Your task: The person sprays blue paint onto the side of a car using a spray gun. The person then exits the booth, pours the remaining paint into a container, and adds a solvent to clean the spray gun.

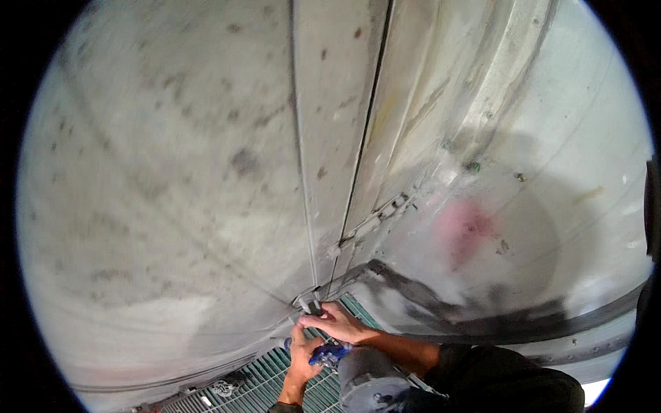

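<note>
hands (323, 337) at metal fitting (308, 303) | left holds blue tool (329, 354) | grey cylinder (366, 383) near

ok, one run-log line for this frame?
right hand: on latch at base of grey metal door | left hand: holds blue tool | underfoot: green grating
</note>
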### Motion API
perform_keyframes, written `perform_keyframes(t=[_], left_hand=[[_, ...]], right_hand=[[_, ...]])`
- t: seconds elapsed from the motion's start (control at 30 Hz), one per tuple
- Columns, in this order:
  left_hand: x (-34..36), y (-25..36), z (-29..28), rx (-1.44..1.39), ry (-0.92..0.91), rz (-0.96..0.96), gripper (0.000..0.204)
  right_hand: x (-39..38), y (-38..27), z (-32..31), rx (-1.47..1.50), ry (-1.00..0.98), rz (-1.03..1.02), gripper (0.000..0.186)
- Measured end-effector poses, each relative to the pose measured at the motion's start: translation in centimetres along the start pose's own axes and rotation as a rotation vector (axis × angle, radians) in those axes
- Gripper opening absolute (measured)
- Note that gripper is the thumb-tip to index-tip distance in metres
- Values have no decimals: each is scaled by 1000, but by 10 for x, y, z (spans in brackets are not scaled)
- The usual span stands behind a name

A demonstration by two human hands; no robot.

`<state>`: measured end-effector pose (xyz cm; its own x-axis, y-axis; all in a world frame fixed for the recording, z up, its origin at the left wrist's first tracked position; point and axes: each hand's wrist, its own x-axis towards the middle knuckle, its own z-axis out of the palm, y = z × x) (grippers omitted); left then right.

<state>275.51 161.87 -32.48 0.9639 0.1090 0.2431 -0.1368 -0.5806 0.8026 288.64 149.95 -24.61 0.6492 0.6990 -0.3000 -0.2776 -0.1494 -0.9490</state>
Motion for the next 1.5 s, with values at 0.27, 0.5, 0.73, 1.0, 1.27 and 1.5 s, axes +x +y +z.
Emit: perform_keyframes(t=[0.27,0.5,0.73,1.0,1.27,1.5], left_hand=[[-10,-9,10,-36,3,-71,30],[-2,6,0,-83,20,-92,31],[-5,-2,4,-54,38,-64,28],[0,5,3,-58,102,-19,32],[1,13,-3,-24,-46,-58,36],[12,28,-21,-108,-141,-198,36]], right_hand=[[-31,-131,-65,-216,726,-778,24],[-32,-142,-77,-286,689,-577,17],[-65,-77,-83,70,461,-379,11],[-105,85,-55,-591,-307,412,26],[-106,93,-51,-455,-247,400,28],[-124,90,-61,-351,-210,415,30]])
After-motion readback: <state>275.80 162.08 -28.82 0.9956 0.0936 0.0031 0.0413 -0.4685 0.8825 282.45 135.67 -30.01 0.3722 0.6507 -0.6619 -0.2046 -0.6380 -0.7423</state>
